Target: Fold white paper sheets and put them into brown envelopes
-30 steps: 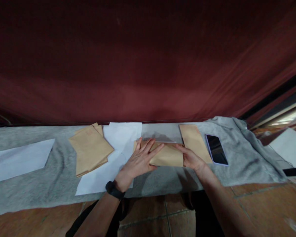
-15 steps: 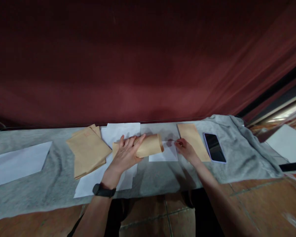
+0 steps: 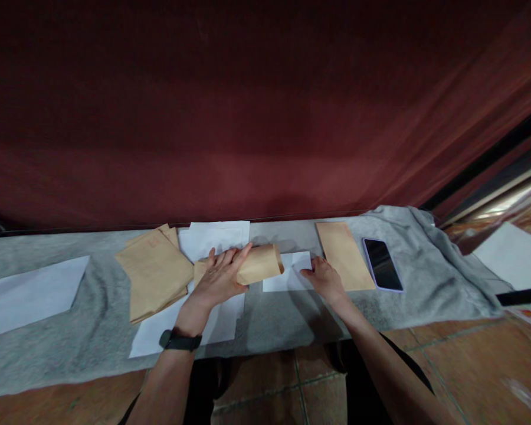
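My left hand (image 3: pixel 221 275) is wrapped round a brown envelope (image 3: pixel 261 264) and holds it bowed open, its mouth facing right. My right hand (image 3: pixel 322 277) rests on the right edge of a small folded white paper (image 3: pixel 287 273) that lies flat on the grey cloth just below the envelope's mouth; its fingers pinch that edge. A black watch sits on my left wrist.
A stack of brown envelopes (image 3: pixel 154 274) lies to the left on large white sheets (image 3: pixel 215 239). Another brown envelope (image 3: pixel 343 255) and a dark phone (image 3: pixel 382 264) lie to the right. More white paper (image 3: pixel 29 295) is far left. The grey cloth (image 3: pixel 446 277) covers the table before a red curtain.
The envelope, first flat under both hands, was lifted and bowed open by my left hand. The folded white paper became uncovered, and my right hand moved onto its right edge.
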`<state>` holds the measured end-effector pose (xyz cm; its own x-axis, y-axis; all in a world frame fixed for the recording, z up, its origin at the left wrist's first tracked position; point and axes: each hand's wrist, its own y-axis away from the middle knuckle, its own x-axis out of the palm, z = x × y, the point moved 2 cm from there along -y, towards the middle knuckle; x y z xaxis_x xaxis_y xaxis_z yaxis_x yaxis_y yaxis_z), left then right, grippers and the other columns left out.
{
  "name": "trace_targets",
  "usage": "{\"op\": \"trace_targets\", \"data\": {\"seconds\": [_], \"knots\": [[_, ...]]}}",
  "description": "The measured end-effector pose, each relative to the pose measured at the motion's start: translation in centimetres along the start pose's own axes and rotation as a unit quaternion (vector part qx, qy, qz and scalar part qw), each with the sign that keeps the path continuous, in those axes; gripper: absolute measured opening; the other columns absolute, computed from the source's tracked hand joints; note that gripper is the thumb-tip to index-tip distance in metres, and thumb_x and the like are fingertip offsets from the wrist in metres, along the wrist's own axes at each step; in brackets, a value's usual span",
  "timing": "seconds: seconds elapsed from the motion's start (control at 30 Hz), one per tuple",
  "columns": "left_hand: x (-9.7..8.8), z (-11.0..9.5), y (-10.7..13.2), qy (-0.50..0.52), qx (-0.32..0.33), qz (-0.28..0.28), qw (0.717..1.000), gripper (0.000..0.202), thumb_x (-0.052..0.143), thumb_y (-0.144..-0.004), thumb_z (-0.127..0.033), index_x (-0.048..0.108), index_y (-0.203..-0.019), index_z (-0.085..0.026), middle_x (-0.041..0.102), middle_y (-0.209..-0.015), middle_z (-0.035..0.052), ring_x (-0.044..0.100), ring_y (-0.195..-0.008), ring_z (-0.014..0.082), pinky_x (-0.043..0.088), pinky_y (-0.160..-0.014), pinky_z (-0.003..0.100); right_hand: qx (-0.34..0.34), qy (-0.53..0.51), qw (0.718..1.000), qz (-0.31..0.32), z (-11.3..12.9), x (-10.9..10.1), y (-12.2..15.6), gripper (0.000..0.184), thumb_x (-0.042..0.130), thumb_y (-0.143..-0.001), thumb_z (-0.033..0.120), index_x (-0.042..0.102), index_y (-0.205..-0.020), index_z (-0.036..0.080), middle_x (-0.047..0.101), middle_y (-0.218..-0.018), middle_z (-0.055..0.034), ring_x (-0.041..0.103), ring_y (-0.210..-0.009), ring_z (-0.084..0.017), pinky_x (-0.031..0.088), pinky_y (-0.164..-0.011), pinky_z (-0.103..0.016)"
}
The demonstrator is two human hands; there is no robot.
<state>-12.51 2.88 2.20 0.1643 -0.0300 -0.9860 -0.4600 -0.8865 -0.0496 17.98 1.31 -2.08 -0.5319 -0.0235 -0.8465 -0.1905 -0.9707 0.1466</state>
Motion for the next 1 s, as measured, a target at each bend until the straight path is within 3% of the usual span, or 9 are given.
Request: {"op": "trace_targets", "data": {"seconds": [0.17, 0.27, 0.37, 0.47, 0.67, 1.0], "knots": [[0.1, 0.3, 0.1, 0.018, -0.012, -0.002, 1.0, 0.106, 0.074, -0.076, -0.036, 0.01, -0.161, -0.031, 0.054, -0.14, 0.0115, 0.05, -0.134, 0.0349, 0.013, -0.12, 0.063, -0.029, -0.136, 0.989, -0.059, -1.8, -2.3, -1.1, 0.019, 0.062, -0.083, 0.035, 0.048, -0.073, 0.026, 0.058, -0.063, 0.0015, 0.06, -0.064, -0.019, 0.041, -0.059, -0.029], [0.1, 0.3, 0.2, 0.023, -0.022, 0.002, 0.999, 0.107, 0.074, -0.076, -0.037, 0.011, -0.162, -0.031, 0.053, -0.142, 0.0126, 0.048, -0.136, 0.0373, 0.016, -0.119, 0.064, -0.048, -0.289, 0.947, -0.131, -2.3, -4.3, -1.4, 0.021, 0.062, -0.082, 0.041, 0.049, -0.079, 0.026, 0.057, -0.067, 0.0026, 0.055, -0.059, -0.017, 0.041, -0.054, -0.028], [0.2, 0.4, 0.1, 0.029, -0.027, 0.01, 0.999, 0.11, 0.075, -0.075, -0.04, 0.008, -0.162, -0.031, 0.051, -0.144, 0.0138, 0.046, -0.138, 0.0387, 0.017, -0.119, 0.065, -0.081, -0.385, 0.91, -0.132, -1.9, -5.2, -1.2, 0.024, 0.064, -0.081, 0.047, 0.058, -0.089, 0.024, 0.062, -0.072, 0.0014, 0.053, -0.06, -0.017, 0.043, -0.055, -0.028], [0.3, 0.5, 0.0, 0.036, -0.029, 0.015, 0.999, 0.112, 0.075, -0.074, -0.041, 0.005, -0.162, -0.03, 0.05, -0.145, 0.0141, 0.045, -0.139, 0.0384, 0.016, -0.119, 0.064, -0.099, -0.351, 0.928, -0.08, -1.5, -4.6, -0.9, 0.025, 0.061, -0.082, 0.047, 0.062, -0.082, 0.023, 0.059, -0.064, 0.002, 0.049, -0.057, -0.015, 0.039, -0.054, -0.028], [0.5, 0.7, 0.0, 0.037, -0.031, 0.026, 0.999, 0.11, 0.073, -0.075, -0.04, 0.006, -0.162, -0.03, 0.049, -0.146, 0.0137, 0.043, -0.14, 0.0385, 0.016, -0.119, 0.064, -0.1, -0.225, 0.969, 0.026, -2.4, -3.3, -1.3, 0.026, 0.051, -0.082, 0.041, 0.052, -0.063, 0.023, 0.051, -0.052, 0.0037, 0.048, -0.052, -0.014, 0.034, -0.053, -0.026], [0.9, 0.6, -0.3, 0.04, -0.03, 0.025, 0.998, 0.114, 0.077, -0.072, -0.042, 0.007, -0.162, -0.029, 0.049, -0.144, 0.0131, 0.042, -0.14, 0.0394, 0.012, -0.12, 0.064, -0.12, -0.163, 0.974, 0.097, -3.6, -3.8, -2.1, 0.024, 0.05, -0.079, 0.036, 0.048, -0.059, 0.023, 0.05, -0.056, 0.0028, 0.048, -0.056, -0.014, 0.032, -0.056, -0.026]]}}
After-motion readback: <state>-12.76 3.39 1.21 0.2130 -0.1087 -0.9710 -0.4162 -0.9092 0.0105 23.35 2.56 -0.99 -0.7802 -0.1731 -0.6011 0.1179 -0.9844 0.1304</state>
